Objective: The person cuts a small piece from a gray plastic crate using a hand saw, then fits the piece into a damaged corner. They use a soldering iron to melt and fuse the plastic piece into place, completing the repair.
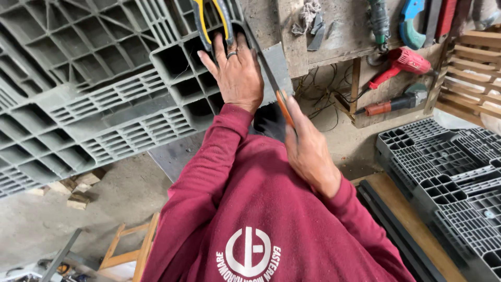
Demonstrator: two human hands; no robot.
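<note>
Both hands (237,73) (308,151) at pallet (94,99) edge

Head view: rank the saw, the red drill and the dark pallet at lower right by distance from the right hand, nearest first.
1. Saw: its orange handle sits in the right hand, blade running up toward the grey pallet.
2. Red drill: up and to the right, by the wooden wall rack.
3. Dark pallet: far right, lying flat. By eye the drill and pallet are nearly level; the order is uncertain.

saw blade (263,62) partly behind hand (237,73)
</note>
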